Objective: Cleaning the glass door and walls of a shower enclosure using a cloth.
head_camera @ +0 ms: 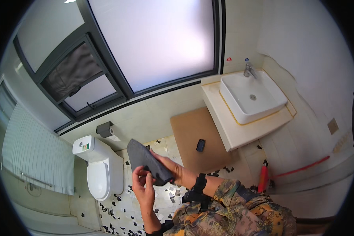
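Observation:
My right hand grips a dark grey folded cloth-like piece along its right edge, holding it up above the floor. The piece comes to a blunt point at its upper end, and a bit of red shows at its lower right corner. My left hand is in front of the lower part of the piece, with its fingers curled and thumb near the fingertips. Whether those fingertips pinch anything cannot be made out. Black and pale scraps lie on the floor tiles beneath both hands.
Left stands a white toilet, below a paper holder. A brown board bearing a small dark object lies partly under the counter with its white basin. A red object and red stick are at right.

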Tool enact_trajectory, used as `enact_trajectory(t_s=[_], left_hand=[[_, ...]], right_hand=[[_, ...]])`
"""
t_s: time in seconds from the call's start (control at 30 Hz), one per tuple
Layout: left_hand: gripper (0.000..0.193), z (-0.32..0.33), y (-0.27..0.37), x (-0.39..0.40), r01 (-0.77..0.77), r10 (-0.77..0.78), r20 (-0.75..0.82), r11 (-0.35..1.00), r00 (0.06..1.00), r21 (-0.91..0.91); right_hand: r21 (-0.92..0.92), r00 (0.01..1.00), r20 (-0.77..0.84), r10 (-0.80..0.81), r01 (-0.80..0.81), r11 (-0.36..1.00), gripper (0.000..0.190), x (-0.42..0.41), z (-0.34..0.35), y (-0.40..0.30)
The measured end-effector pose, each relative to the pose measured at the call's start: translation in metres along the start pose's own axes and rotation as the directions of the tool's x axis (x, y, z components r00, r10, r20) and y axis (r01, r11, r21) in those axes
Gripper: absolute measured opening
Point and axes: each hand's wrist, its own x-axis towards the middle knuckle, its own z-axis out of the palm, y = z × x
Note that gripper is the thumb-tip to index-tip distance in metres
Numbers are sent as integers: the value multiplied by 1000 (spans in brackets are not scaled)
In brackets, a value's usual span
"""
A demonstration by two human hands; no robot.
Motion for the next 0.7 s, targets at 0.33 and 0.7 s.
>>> enact_trajectory(t_s=[0.33, 0.7], left_hand=[[32, 14, -17, 64, 156, -148, 234, 988, 961, -17], [41, 99, -29, 42, -119, -58, 598, 961, 800, 251]], right_hand=[[-73, 956, -163, -245, 236, 969, 61, 13, -33, 6], [-9, 783, -317, -535, 561, 827, 60, -66, -88, -6]])
